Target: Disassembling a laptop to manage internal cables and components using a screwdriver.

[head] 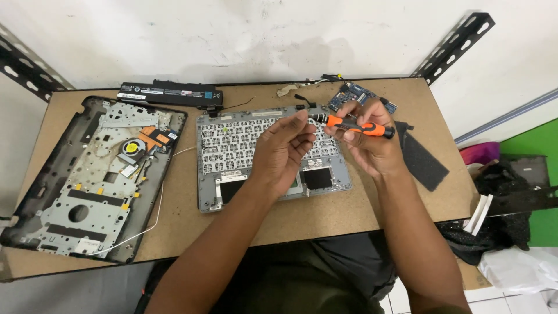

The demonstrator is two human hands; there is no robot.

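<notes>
My right hand (372, 142) grips an orange and black screwdriver (356, 125), held level above the table with its tip pointing left. My left hand (283, 152) is raised beside it, and its fingertips pinch the black tip end of the screwdriver. Both hands hover over a grey laptop palmrest (209, 174) lying underside up, its keyboard backing and two dark patches showing. Whether a bit or screw sits between the left fingers is too small to tell.
A dark laptop base (87, 192) with a fan and metal plate lies at the left, a white wire trailing from it. A black battery (168, 93) sits at the back. A blue circuit board (356, 93) and black foam piece (423, 160) lie at the right.
</notes>
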